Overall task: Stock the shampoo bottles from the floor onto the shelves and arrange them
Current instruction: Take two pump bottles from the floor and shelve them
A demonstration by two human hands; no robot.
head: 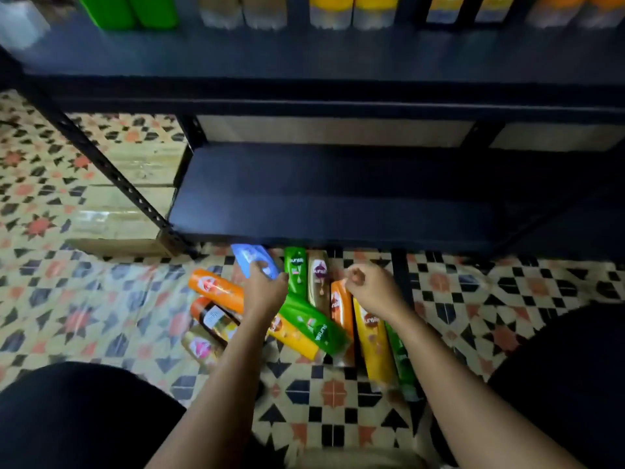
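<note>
On the patterned tile floor (pixel 101 299), just in front of the lowest shelf (pixel 338 211) — lying in a loose heap, a spread of shampoo bottles (pixel 314 324): orange, green, yellow, brown, most flat on their sides and touching or overlapping one another. Gripping a blue bottle (pixel 253 262) at the far left edge of the heap, the left hand (pixel 265 292), fingers wrapped round the bottle's near end, the bottle itself blurred and angled up toward the shelf's front edge. Hovering over an orange bottle (pixel 341 308) near the heap's middle, the right hand (pixel 372 287), fingers curled into a loose fist — holding nothing visible. Standing in a row on the upper shelf (pixel 304 52), along its far edge, more bottles (pixel 331 11) in green, tan, yellow and orange. Sitting on the floor beside the left upright, a cardboard box (pixel 128 204).
</note>
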